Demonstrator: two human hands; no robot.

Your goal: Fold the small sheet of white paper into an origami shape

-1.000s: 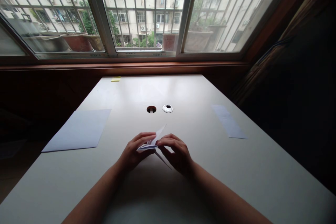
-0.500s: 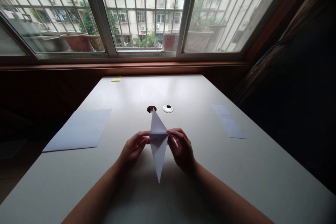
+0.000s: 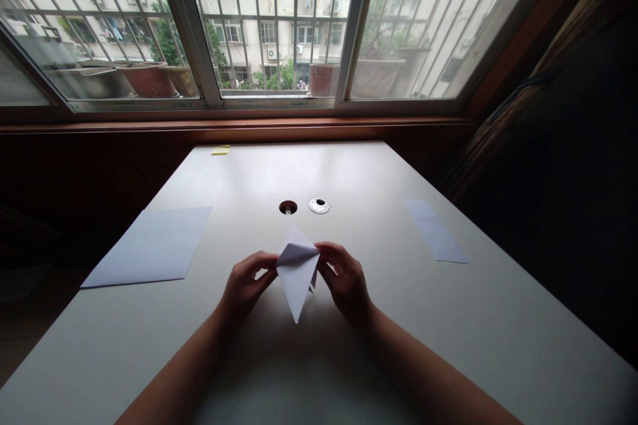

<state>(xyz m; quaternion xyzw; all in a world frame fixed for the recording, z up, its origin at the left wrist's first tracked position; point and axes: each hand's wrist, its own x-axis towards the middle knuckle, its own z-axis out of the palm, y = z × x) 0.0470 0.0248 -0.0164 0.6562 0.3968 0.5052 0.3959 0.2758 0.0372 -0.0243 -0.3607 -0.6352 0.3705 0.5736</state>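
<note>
Pinching the folded white paper (image 3: 298, 275) by opposite sides over the table (image 3: 423, 319), left hand (image 3: 245, 280) and right hand (image 3: 347, 284) each have a narrow grip; the paper's long axis points bodyward between them, neither clearly nearer.

The folded paper (image 3: 298, 277) now looks broader (shorter, too)

Tabletop (image 3: 399, 305) passable either side; window (image 3: 274, 33) blocks beyond.

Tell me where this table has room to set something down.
Bare patches: between the left hand and the large sheet; between the right hand and the paper strip. Crowded: the middle, where both hands hold the folded paper.
</note>
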